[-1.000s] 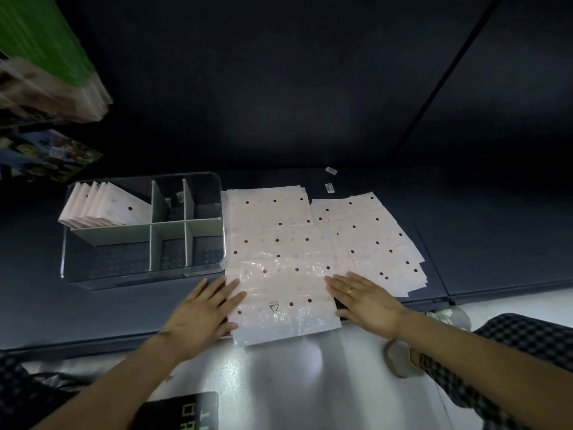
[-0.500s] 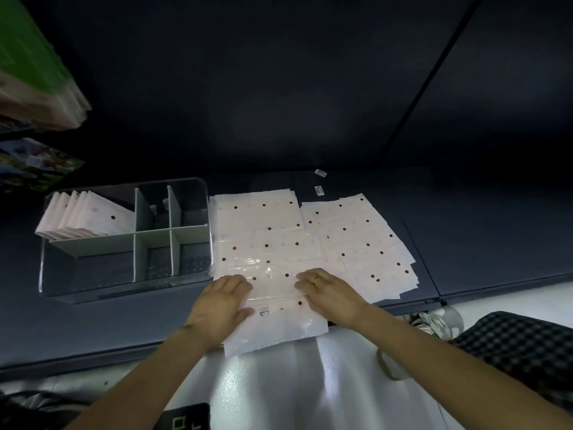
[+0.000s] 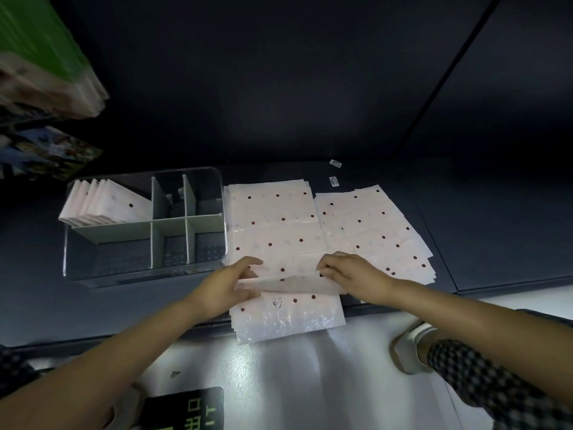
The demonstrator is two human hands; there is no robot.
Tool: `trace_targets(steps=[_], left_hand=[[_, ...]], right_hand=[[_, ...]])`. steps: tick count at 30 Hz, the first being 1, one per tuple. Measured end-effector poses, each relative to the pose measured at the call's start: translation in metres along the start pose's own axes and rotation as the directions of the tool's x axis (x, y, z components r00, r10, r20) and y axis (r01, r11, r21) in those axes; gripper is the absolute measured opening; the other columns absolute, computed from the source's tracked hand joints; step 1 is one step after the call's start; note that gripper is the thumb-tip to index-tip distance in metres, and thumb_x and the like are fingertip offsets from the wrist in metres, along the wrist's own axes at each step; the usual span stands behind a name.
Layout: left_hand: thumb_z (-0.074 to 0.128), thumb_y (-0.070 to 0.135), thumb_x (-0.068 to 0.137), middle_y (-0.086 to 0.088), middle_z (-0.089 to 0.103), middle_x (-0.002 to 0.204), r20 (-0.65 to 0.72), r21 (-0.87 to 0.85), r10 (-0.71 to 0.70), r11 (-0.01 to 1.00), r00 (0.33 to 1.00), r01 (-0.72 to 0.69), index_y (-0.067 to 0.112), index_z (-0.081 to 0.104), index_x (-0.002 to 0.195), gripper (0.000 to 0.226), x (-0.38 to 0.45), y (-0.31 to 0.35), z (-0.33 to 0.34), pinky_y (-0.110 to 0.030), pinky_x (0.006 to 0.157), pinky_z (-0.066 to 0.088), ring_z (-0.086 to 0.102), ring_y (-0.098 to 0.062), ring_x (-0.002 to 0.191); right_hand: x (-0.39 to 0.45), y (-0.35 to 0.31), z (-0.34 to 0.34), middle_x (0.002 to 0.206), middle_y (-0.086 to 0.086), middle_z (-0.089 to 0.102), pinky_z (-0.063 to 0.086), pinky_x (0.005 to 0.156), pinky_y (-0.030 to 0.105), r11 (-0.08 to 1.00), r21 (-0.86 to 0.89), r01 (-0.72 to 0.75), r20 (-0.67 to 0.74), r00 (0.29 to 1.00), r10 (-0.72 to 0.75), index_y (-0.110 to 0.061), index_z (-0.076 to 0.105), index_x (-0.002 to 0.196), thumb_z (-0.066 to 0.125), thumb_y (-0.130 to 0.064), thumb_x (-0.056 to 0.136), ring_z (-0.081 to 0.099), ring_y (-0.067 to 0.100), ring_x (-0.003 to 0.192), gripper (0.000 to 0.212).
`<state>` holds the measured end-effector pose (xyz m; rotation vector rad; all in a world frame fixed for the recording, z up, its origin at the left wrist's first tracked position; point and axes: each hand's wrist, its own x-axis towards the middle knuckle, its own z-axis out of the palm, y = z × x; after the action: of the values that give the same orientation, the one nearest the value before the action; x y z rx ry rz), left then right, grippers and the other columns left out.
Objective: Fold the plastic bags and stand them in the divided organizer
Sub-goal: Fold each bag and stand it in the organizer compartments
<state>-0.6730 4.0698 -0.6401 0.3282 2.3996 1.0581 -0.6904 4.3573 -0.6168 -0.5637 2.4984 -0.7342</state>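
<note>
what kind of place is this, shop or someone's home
Hard to tell; probably a shop or stockroom. Dark shelving with small labels, packaged goods at upper left, a stack of identical bags and a divided organizer.

No legible text. Dark sign (image 3: 186,409) at bottom edge carries green characters, cut off, unreadable. Top plastic bag (image 3: 288,315) has small triangle mark. Two white stickers (image 3: 334,181) on shelf: print too small.

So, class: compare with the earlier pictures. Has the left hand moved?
Yes. The left hand, earlier flat on the top bag's near-left edge, has moved up the bag, closer to the organizer's front-right corner, and now pinches a raised fold.
</note>
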Motion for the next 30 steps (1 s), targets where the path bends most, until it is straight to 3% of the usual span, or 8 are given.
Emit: trace_targets(steps=[3, 6, 10, 14, 17, 20, 24, 30], left_hand=[[0.066, 0.032, 0.087, 0.008, 0.042, 0.14, -0.177, 0.076, 0.063, 0.996, 0.982, -0.05, 0.03, 0.033, 0.139, 0.062, -0.002, 0.009, 0.001, -0.025, 0.105, 0.035, 0.042, -0.009, 0.126], [0.061, 0.031, 0.09, 0.005, 0.033, 0.149, -0.337, 0.321, 0.281, 0.932, 0.899, -0.171, 0.02, 0.036, 0.142, 0.058, -0.005, 0.021, 0.01, -0.026, 0.111, 0.025, 0.03, -0.014, 0.137], [0.048, 0.038, 0.096, 0.002, 0.018, 0.157, -0.163, 0.518, 0.327, 0.831, 0.931, -0.202, 0.02, 0.034, 0.144, 0.054, -0.006, 0.027, 0.035, -0.026, 0.116, -0.007, 0.01, -0.017, 0.146], [0.03, 0.047, 0.099, 0.002, -0.011, 0.158, -0.037, 0.64, 0.231, 0.753, 0.972, -0.155, 0.019, 0.007, 0.151, 0.063, -0.001, 0.015, 0.06, -0.031, 0.112, -0.022, -0.019, -0.017, 0.143], [0.018, 0.055, 0.098, 0.001, -0.028, 0.15, 0.032, 0.723, 0.157, 0.679, 0.987, -0.131, 0.015, -0.014, 0.148, 0.071, 0.005, 0.009, 0.072, -0.037, 0.111, -0.025, -0.038, -0.02, 0.13], [0.012, 0.06, 0.095, 0.0, -0.032, 0.146, 0.024, 0.741, 0.12, 0.664, 0.992, -0.098, 0.012, -0.022, 0.143, 0.075, 0.011, 0.006, 0.075, -0.04, 0.11, -0.026, -0.041, -0.021, 0.128], [0.009, 0.063, 0.093, -0.003, -0.034, 0.147, 0.015, 0.745, 0.096, 0.662, 0.995, -0.075, 0.015, -0.027, 0.14, 0.076, 0.01, -0.007, 0.069, -0.038, 0.112, -0.022, -0.037, -0.022, 0.131], [-0.003, 0.068, 0.083, -0.004, -0.031, 0.151, 0.044, 0.748, 0.122, 0.654, 0.992, -0.113, 0.023, -0.027, 0.142, 0.078, -0.005, -0.038, 0.042, -0.035, 0.113, -0.021, -0.033, -0.022, 0.137]], right_hand=[[0.016, 0.0, -0.004, 0.09, -0.002, 0.057, 0.03, 0.07, 0.018, 0.995, 0.042, -0.088, -0.04, 0.995, 0.09, -0.013, 0.059, 0.102, 0.042, -0.019, 0.099, 0.045, 0.01, 0.09, 0.019], [0.035, 0.004, 0.0, 0.089, -0.002, 0.059, 0.031, 0.068, 0.022, 0.973, 0.088, -0.214, -0.094, 0.97, 0.222, -0.012, 0.061, 0.099, 0.042, -0.016, 0.098, 0.048, 0.014, 0.089, 0.019], [0.045, 0.007, 0.009, 0.11, 0.005, 0.061, 0.04, 0.081, 0.029, 0.942, -0.14, -0.306, -0.169, 0.945, 0.282, -0.013, 0.059, 0.111, 0.04, -0.017, 0.097, 0.048, 0.023, 0.107, 0.024], [0.038, -0.006, 0.032, 0.125, 0.009, 0.056, 0.036, 0.094, 0.031, 0.936, -0.314, -0.156, -0.346, 0.937, 0.04, -0.01, 0.054, 0.126, 0.042, -0.008, 0.094, 0.048, 0.027, 0.115, 0.034], [0.03, -0.019, 0.061, 0.144, 0.01, 0.043, 0.021, 0.113, 0.029, 0.95, -0.31, 0.015, -0.263, 0.959, -0.101, -0.009, 0.044, 0.138, 0.04, -0.015, 0.099, 0.036, 0.023, 0.135, 0.04], [0.028, -0.025, 0.087, 0.155, 0.007, 0.022, 0.003, 0.118, 0.029, 0.934, -0.351, 0.069, -0.173, 0.975, -0.137, -0.007, 0.025, 0.146, 0.033, -0.027, 0.102, 0.017, 0.021, 0.144, 0.049], [0.019, -0.014, 0.093, 0.15, 0.011, 0.032, 0.022, 0.113, 0.047, 0.859, -0.507, 0.076, -0.173, 0.967, -0.187, -0.003, 0.036, 0.141, 0.04, -0.03, 0.099, 0.031, 0.028, 0.138, 0.051], [-0.013, 0.024, 0.064, 0.141, 0.01, 0.046, 0.038, 0.105, 0.043, 0.773, -0.626, 0.107, -0.13, 0.962, -0.238, -0.003, 0.05, 0.133, 0.065, -0.03, 0.087, 0.046, 0.023, 0.129, 0.055]])
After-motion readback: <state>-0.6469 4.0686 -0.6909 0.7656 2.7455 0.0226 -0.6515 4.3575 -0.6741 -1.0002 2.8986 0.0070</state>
